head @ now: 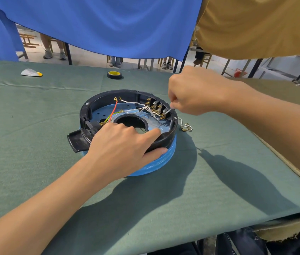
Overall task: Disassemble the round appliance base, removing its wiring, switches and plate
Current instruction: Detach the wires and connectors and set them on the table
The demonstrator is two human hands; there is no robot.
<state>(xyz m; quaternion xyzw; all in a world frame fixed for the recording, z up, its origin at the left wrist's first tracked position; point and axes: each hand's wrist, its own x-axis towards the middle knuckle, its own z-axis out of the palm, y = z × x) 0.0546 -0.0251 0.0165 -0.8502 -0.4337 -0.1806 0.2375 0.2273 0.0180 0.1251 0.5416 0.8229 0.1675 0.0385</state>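
Note:
The round appliance base (97, 102), a black plastic ring over a blue lower shell, lies upside down mid-table. Inside it are a blue-filmed metal plate (101, 112) with a round centre hole, a red wire (114, 108), a green-yellow wire and white wires (132, 102) running to a row of switches (156, 106) at the right inner wall. My left hand (125, 144) grips the near rim, fingers inside and thumb on the blue shell. My right hand (195, 91) pinches a white wire by the switches.
Loose white wires with brass terminals (187, 127) lie on the green cloth right of the base. A black-and-yellow tape roll (114, 74) and a white-yellow wrapper (31, 73) sit at the far edge. Blue and tan cloths hang behind; people's legs show under them.

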